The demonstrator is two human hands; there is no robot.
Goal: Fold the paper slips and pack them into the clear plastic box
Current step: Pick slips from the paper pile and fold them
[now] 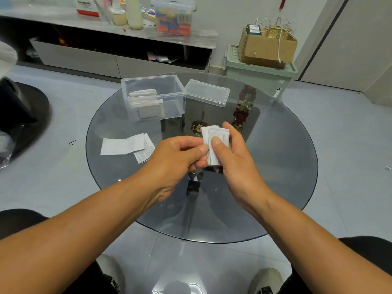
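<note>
A folded white paper slip (218,136) is held above the middle of the round glass table (286,166). My right hand (235,158) grips it, thumb on the front and fingers behind. My left hand (180,155) pinches its left edge with thumb and forefinger. The clear plastic box (176,90) stands open at the table's far side, with several folded slips (146,102) stacked in its left half. Its clear lid (206,93) lies right beside it. Two unfolded slips (125,145) lie flat on the glass to the left of my hands.
A long low cabinet (84,58) with bottles and a lidded container (174,15) runs along the back wall. A green bin (258,73) carrying a cardboard box (267,47) stands behind the table at right. My knees and shoes show at the bottom edge.
</note>
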